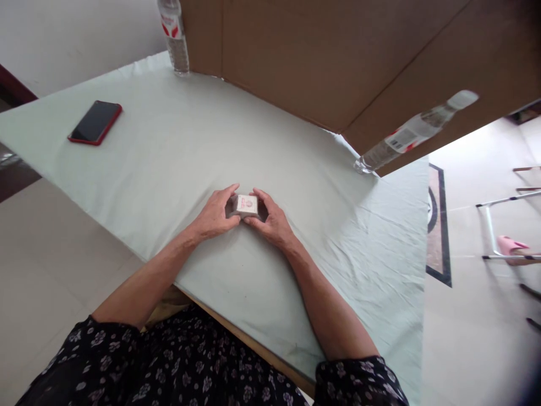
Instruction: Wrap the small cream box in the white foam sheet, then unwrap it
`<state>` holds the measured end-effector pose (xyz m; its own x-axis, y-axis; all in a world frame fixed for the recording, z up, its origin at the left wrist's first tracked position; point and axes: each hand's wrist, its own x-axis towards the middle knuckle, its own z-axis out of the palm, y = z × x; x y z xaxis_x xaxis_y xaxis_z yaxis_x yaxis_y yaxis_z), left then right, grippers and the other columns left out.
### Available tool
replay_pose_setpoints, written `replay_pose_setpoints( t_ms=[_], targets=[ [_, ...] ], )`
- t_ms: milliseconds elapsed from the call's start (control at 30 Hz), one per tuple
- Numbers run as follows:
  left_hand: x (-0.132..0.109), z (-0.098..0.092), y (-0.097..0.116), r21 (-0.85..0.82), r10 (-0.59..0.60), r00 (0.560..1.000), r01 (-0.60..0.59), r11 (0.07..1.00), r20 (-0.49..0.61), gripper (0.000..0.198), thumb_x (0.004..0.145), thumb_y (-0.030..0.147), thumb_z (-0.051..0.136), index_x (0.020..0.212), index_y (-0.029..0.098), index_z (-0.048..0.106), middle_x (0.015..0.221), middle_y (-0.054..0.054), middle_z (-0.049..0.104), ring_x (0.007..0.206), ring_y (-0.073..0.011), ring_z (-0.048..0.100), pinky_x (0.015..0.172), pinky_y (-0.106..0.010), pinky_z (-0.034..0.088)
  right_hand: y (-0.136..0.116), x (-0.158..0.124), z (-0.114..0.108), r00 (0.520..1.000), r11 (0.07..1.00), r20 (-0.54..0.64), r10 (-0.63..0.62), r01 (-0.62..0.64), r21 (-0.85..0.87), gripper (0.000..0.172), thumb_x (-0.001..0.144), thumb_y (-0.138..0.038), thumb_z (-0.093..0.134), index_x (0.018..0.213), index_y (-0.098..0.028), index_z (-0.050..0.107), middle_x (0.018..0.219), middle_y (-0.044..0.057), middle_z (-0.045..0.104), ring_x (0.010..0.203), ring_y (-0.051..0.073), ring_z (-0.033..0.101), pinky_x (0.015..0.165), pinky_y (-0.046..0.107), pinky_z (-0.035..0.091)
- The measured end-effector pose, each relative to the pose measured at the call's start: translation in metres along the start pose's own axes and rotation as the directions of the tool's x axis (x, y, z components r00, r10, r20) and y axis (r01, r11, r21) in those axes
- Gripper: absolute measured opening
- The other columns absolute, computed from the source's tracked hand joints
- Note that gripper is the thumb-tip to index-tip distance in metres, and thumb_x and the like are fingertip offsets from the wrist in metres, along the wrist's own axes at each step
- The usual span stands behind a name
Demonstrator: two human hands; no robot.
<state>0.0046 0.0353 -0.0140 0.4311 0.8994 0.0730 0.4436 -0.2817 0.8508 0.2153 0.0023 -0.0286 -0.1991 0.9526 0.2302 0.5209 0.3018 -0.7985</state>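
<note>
A small white pack with red print (247, 204) sits low over the cloth-covered table, its printed face turned up. My left hand (217, 213) curves around its left side, with the thumb along the near edge and the fingers at the far edge. From the right, my right hand (271, 219) closes around it in the same way, thumb close to the left thumb. Dark gaps show between each palm and the pack. The inner fingers of both hands are partly hidden, and I cannot tell what is inside the pack.
A pale green cloth (190, 141) covers the table. A phone in a red case (96, 122) lies at the left. Large brown cardboard (287, 56) stands at the back, with a water bottle (174, 39) at its left and another bottle (416, 132) at its right.
</note>
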Motion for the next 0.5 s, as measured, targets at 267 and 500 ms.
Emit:
replay_pose_setpoints(
  t_ms=[267,500],
  targets=[
    [0.0,-0.006,0.004,-0.118,-0.075,0.997,0.072,0.99,-0.014,0.077,0.075,0.032,0.063,0.148,0.018,0.044,0.138,-0.014,0.058,0.127,-0.0317,0.054,0.111,-0.052,0.042,-0.019,0.014,-0.021,0.985,0.976,-0.09,-0.15,0.133,-0.172,0.024,0.093,-0.04,0.061,0.112,-0.029,0.071,0.116,0.006,0.074,0.113,0.026,0.064,0.102,0.047,0.046],
    [0.0,0.0,0.005,-0.111,-0.075,0.997,0.071,0.991,-0.034,0.076,0.08,0.04,0.066,0.148,0.018,0.044,0.135,-0.015,0.059,0.126,-0.0293,0.057,0.11,-0.047,0.043,-0.024,0.031,-0.02,0.971,0.887,0.08,-0.224,0.237,-0.396,0.018,0.095,-0.035,0.06,0.099,-0.028,0.076,0.106,0.006,0.075,0.102,0.027,0.062,0.093,0.046,0.039]
  ],
)
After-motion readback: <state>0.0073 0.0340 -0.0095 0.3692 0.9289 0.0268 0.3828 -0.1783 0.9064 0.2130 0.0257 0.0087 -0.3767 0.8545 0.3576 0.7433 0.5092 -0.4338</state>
